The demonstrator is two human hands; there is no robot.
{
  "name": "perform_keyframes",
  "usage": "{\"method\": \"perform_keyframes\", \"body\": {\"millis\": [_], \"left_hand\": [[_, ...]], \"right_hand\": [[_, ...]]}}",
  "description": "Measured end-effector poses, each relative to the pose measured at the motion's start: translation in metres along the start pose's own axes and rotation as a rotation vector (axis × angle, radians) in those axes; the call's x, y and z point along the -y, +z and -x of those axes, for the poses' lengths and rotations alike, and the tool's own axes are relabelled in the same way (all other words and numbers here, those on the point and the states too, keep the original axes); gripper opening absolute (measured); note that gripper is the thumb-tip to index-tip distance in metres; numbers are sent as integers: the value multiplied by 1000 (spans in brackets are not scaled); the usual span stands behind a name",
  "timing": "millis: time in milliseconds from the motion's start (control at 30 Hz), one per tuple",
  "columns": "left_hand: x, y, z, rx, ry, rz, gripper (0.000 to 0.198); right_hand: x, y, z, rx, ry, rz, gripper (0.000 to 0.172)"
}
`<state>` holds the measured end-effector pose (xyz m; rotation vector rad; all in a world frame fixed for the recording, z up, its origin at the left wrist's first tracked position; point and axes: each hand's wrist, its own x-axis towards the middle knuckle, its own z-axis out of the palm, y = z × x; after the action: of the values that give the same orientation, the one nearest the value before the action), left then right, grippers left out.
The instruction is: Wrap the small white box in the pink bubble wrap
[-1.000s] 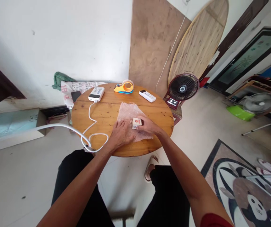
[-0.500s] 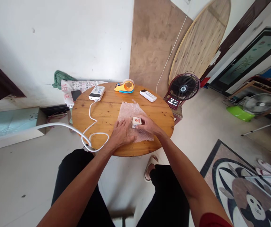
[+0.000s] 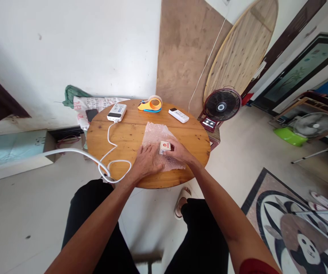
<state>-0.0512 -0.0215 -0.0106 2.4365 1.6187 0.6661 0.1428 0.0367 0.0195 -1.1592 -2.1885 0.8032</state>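
Note:
A sheet of bubble wrap (image 3: 156, 135) lies on the round wooden table (image 3: 124, 137). A small white box with a red mark (image 3: 164, 147) rests on the sheet's near part. My right hand (image 3: 180, 151) grips the box from the right side, fingers closed on it. My left hand (image 3: 146, 161) lies flat on the near left edge of the bubble wrap, fingers stretched toward the box and touching its left side.
At the table's far side lie a white power bank (image 3: 117, 112) with a white cable (image 3: 111, 142), an orange tape dispenser (image 3: 150, 105) and a white remote (image 3: 178, 115). A small black fan (image 3: 221, 106) stands right of the table. Wooden boards (image 3: 239, 49) lean on the wall.

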Motion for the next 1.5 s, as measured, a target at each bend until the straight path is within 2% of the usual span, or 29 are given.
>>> {"method": "perform_keyframes", "body": {"millis": [367,533,800,900,1033,1133,1233,1333,1500], "left_hand": [[1,-1,0,-2,10,16,91],[1,0,0,-2,10,30,89],[1,-2,1,-6,30,52,86],[0,-9,3,-5,45,83,77],[-5,-24,13,-46,49,76,60],[-11,-36,26,12,123,-32,49],[-19,-45,36,107,196,-145,37],[-27,-49,35,182,218,-237,21],[-34,-44,23,217,325,-389,24]], "right_hand": [[5,4,3,-44,5,69,29],[8,5,4,-43,64,87,32],[10,2,3,-12,22,84,33],[7,0,1,26,13,81,42],[5,-2,4,27,-8,32,68],[4,-4,7,47,0,-13,75],[-1,-6,7,52,13,-58,70],[-9,-6,4,39,21,-95,62],[-15,-8,0,83,6,-132,55]]}}
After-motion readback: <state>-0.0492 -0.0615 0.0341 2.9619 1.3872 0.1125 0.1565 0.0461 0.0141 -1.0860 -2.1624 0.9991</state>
